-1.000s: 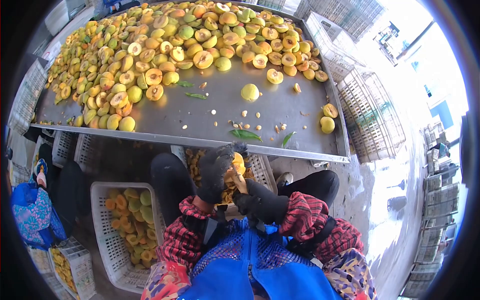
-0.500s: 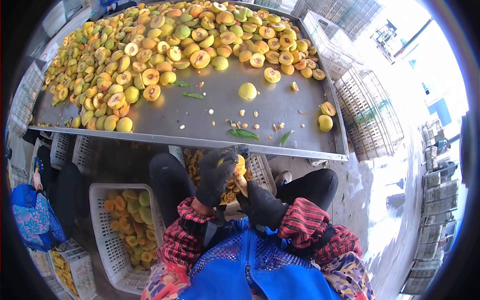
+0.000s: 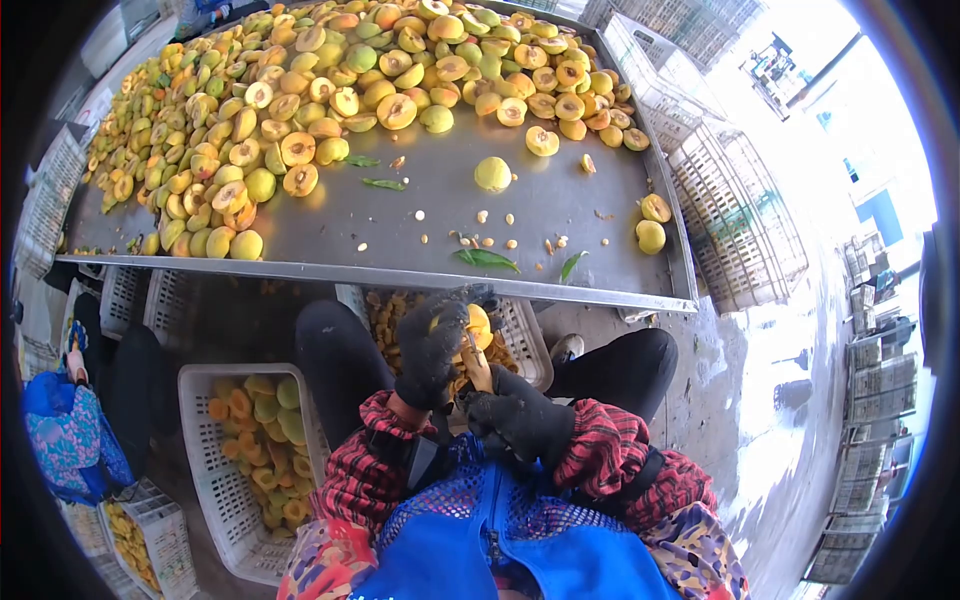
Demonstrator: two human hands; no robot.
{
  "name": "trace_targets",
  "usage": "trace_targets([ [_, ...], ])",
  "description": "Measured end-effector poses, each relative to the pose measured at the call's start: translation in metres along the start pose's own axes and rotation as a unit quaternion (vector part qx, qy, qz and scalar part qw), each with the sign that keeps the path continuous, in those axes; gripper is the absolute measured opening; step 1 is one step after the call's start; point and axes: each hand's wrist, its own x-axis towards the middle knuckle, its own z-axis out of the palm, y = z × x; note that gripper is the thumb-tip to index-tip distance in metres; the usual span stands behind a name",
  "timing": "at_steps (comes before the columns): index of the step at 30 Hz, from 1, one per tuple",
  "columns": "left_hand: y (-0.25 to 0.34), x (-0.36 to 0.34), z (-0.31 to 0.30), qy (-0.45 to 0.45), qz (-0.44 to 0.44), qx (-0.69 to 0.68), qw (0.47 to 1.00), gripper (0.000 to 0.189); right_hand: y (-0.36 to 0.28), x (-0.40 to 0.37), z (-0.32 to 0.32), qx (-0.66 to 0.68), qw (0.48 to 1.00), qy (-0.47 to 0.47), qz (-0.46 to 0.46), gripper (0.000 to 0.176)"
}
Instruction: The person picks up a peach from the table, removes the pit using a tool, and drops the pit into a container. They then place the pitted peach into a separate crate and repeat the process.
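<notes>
My left hand [image 3: 432, 345], in a dark glove, is closed around a yellow fruit half [image 3: 480, 326] just below the table's front edge. Closed on the wooden handle of a small tool [image 3: 478, 370] is my right hand [image 3: 520, 415], also gloved. The tool's upper end meets the fruit; its tip is too small to make out. Beneath both hands, between my knees, a white crate [image 3: 524, 340] holds fruit pieces. A second white crate [image 3: 205, 470] of fruit halves stands at my left.
The metal table [image 3: 400, 230] in front bears a large heap of halved fruit [image 3: 300, 110], loose pits and leaves. White crates [image 3: 735, 220] stand by its right side. A co-worker [image 3: 75, 430] sits at the far left, near another crate [image 3: 165, 540].
My right hand has shifted slightly left and turned, and more of the wooden handle shows. My left hand still holds the fruit, nearly in place. The view has moved slightly.
</notes>
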Motion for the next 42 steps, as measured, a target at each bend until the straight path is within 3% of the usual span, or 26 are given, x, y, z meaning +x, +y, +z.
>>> trace_targets([
  [3,0.006,0.002,0.002,0.001,-0.072,-0.017,0.997,0.018,0.000,0.001,0.000,-0.034,0.999,0.012,-0.011,0.018],
  [4,0.011,0.004,0.003,0.017,-0.148,-0.079,0.986,0.018,0.000,0.002,-0.001,-0.053,0.998,0.015,-0.018,0.018],
  [6,0.022,0.009,0.005,0.048,-0.296,-0.200,0.933,0.018,0.006,0.013,-0.004,0.159,0.981,0.052,0.101,0.019],
  [7,0.023,0.010,0.004,0.045,-0.306,-0.199,0.930,0.018,0.011,0.022,-0.009,0.263,0.949,0.069,0.159,0.020],
  [8,0.024,0.011,0.003,0.043,-0.315,-0.199,0.927,0.018,0.027,0.033,-0.022,0.088,0.994,0.046,0.050,0.020],
  [9,0.025,0.012,0.003,0.041,-0.324,-0.198,0.924,0.018,0.053,0.045,-0.040,-0.090,0.994,0.021,-0.062,0.020],
  [11,0.025,0.013,0.003,0.047,-0.321,-0.222,0.920,0.018,0.047,0.037,-0.038,-0.215,0.971,0.008,-0.104,0.020],
  [13,0.022,0.009,0.003,0.040,-0.302,-0.211,0.929,0.017,-0.005,-0.003,-0.003,-0.106,0.993,0.035,0.029,0.019],
  [16,0.014,0.002,0.004,0.018,-0.235,-0.146,0.961,0.017,-0.003,0.000,-0.006,-0.054,0.998,0.014,0.039,0.018],
  [21,-0.007,0.000,-0.001,-0.104,-0.034,0.019,0.994,0.024,0.007,0.004,-0.015,-0.223,0.974,0.017,-0.026,0.020],
  [25,-0.010,-0.004,-0.002,-0.133,-0.014,0.019,0.991,0.029,0.020,0.012,-0.028,-0.355,0.933,0.010,-0.061,0.023],
  [27,-0.018,-0.007,-0.001,-0.140,0.012,0.021,0.990,0.031,0.013,0.011,-0.029,-0.315,0.949,0.006,-0.008,0.023],
  [30,-0.024,-0.009,-0.001,-0.166,-0.051,-0.018,0.985,0.034,0.010,0.012,-0.029,-0.248,0.968,0.010,0.021,0.022],
  [33,-0.025,-0.012,0.003,-0.111,-0.040,-0.001,0.993,0.035,0.004,0.011,-0.025,-0.199,0.979,0.021,0.027,0.021],
  [36,-0.012,-0.009,0.005,-0.076,-0.095,-0.032,0.992,0.035,0.004,0.012,-0.025,-0.160,0.987,0.020,0.020,0.019],
  [42,-0.009,-0.009,0.007,-0.040,0.030,0.098,0.994,0.032,-0.006,0.005,-0.017,-0.032,0.999,-0.022,0.030,0.015],
])
